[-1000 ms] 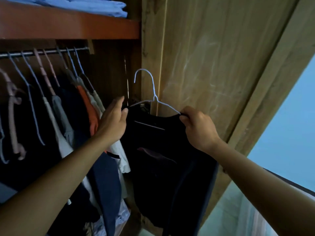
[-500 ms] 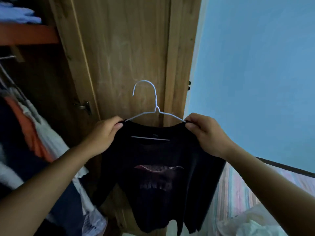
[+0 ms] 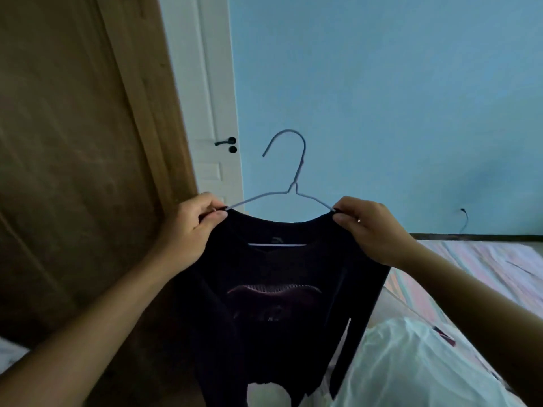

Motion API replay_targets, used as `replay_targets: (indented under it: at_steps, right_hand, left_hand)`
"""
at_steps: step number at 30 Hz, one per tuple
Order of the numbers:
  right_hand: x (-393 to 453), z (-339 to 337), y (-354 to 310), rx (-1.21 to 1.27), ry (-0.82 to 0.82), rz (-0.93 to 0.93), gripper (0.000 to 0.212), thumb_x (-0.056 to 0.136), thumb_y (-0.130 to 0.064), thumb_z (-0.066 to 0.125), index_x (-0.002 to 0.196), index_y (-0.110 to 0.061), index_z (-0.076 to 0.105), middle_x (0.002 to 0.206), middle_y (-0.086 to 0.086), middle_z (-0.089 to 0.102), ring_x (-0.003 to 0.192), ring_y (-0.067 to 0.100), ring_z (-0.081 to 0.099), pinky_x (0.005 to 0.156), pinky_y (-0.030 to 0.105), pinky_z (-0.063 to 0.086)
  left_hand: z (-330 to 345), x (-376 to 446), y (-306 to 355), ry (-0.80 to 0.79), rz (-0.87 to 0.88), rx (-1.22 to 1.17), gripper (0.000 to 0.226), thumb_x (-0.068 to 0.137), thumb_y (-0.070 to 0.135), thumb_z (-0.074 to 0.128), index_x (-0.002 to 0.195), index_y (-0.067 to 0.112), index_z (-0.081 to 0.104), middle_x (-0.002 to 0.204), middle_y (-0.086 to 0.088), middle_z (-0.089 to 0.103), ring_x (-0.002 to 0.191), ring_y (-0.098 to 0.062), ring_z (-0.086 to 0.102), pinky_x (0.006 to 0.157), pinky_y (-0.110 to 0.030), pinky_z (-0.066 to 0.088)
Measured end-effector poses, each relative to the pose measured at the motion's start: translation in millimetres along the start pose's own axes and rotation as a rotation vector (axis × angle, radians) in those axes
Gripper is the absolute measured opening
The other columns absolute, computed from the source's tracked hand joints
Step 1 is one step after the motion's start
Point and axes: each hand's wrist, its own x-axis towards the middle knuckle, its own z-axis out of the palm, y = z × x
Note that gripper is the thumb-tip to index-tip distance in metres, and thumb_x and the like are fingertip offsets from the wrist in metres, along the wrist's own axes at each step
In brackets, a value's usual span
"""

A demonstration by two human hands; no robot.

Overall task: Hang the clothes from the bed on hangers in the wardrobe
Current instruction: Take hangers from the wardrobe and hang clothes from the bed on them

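Shirt on wire hanger, up in front of me | left hand pinches one shoulder | right hand pinches the other | bed on right

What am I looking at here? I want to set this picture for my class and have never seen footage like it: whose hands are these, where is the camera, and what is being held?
There is no machine here. A person wears a wide-angle camera on the head, looking forward and down, so you see their own arms reaching out.

The left hand and the right hand each pinch one shoulder of a black long-sleeved top, which sits on a pale wire hanger with its hook free in the air.

To the left stands a wooden wardrobe door, behind it a white room door and a blue wall. At lower right is a bed with a striped sheet and a white garment on it.
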Motion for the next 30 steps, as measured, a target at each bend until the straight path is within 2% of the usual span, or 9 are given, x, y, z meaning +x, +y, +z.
replay_targets:
  at_steps: [5,8,11,14,16,19,21,24,30]
  right_hand:
    - [-39.5,-36.2,16.3,-0.099,0.091,0.129,0.005,0.096,-0.017,0.062,0.095,-0.019,0.066,0.081,-0.006,0.066,0.077,0.013,0.057,0.074,0.023,0.043]
    - [-65.5,-53.0,16.9,-0.213,0.097,0.200,0.004,0.095,-0.015,0.063,0.095,-0.013,0.066,0.078,-0.001,0.065,0.076,0.021,0.058,0.074,0.035,0.045]
    - [-90.7,-65.5,12.4,-0.266,0.137,0.261,0.006,0.094,-0.015,0.063,0.092,-0.010,0.066,0.077,0.003,0.065,0.074,0.023,0.057,0.073,0.035,0.043]
    - [-115.3,-75.2,5.0,-0.305,0.176,0.355,0.006,0.094,-0.016,0.062,0.092,-0.011,0.066,0.075,0.003,0.064,0.072,0.021,0.057,0.071,0.031,0.042]
    - [-131.0,-80.7,-0.6,-0.340,0.193,0.387,0.006,0.094,-0.017,0.062,0.092,-0.013,0.065,0.075,0.003,0.064,0.074,0.022,0.059,0.074,0.038,0.047]
    - [-153.3,-88.5,-15.5,-0.396,0.208,0.431,0.004,0.094,-0.019,0.062,0.091,-0.018,0.065,0.075,0.000,0.065,0.075,0.021,0.060,0.076,0.040,0.048]
    - [-166.9,-92.3,-30.2,-0.416,0.225,0.475,0.005,0.094,-0.019,0.063,0.092,-0.018,0.067,0.076,0.002,0.065,0.076,0.019,0.058,0.077,0.032,0.045]
    - [-185.0,-92.8,-48.4,-0.444,0.244,0.503,0.006,0.093,-0.014,0.064,0.093,-0.010,0.069,0.078,0.005,0.066,0.078,0.021,0.059,0.077,0.036,0.043]
    - [-220.6,-88.1,-58.6,-0.456,0.259,0.620,0.006,0.094,-0.017,0.064,0.093,-0.020,0.069,0.074,-0.012,0.060,0.075,0.008,0.056,0.077,0.035,0.046]
  left_hand:
    - [41.7,24.2,16.4,-0.088,0.051,-0.070,0.010,0.091,0.024,0.062,0.082,0.027,0.062,0.077,0.009,0.068,0.075,-0.008,0.064,0.071,-0.028,0.048]
    - [65.0,29.9,27.7,-0.144,0.080,-0.113,0.014,0.092,0.021,0.065,0.080,0.029,0.063,0.081,0.014,0.069,0.073,-0.002,0.063,0.071,-0.024,0.047]
    - [81.5,31.2,41.8,-0.204,0.105,-0.147,0.022,0.093,0.016,0.064,0.078,0.032,0.062,0.079,0.016,0.068,0.069,0.001,0.061,0.067,-0.015,0.045]
    - [91.8,29.3,56.3,-0.259,0.116,-0.214,0.018,0.092,0.015,0.066,0.077,0.026,0.065,0.073,0.010,0.069,0.068,-0.010,0.063,0.069,-0.027,0.048]
    - [95.5,26.4,66.2,-0.288,0.141,-0.251,0.017,0.091,0.014,0.067,0.077,0.024,0.066,0.071,0.009,0.069,0.068,-0.015,0.063,0.069,-0.027,0.048]
    - [97.6,22.9,77.7,-0.331,0.192,-0.295,0.020,0.090,0.015,0.068,0.075,0.027,0.065,0.068,0.011,0.068,0.063,-0.009,0.061,0.063,-0.016,0.045]
    - [98.9,21.7,84.1,-0.358,0.214,-0.326,0.023,0.090,0.014,0.068,0.073,0.029,0.065,0.067,0.011,0.068,0.062,-0.011,0.061,0.064,-0.018,0.045]
    - [103.2,19.3,91.7,-0.400,0.228,-0.381,0.026,0.089,0.012,0.070,0.072,0.032,0.064,0.064,0.016,0.067,0.061,-0.008,0.061,0.066,-0.023,0.046]
    - [128.8,11.1,96.3,-0.513,0.247,-0.423,0.020,0.088,0.014,0.071,0.073,0.028,0.067,0.061,0.010,0.067,0.063,-0.017,0.064,0.067,-0.028,0.048]
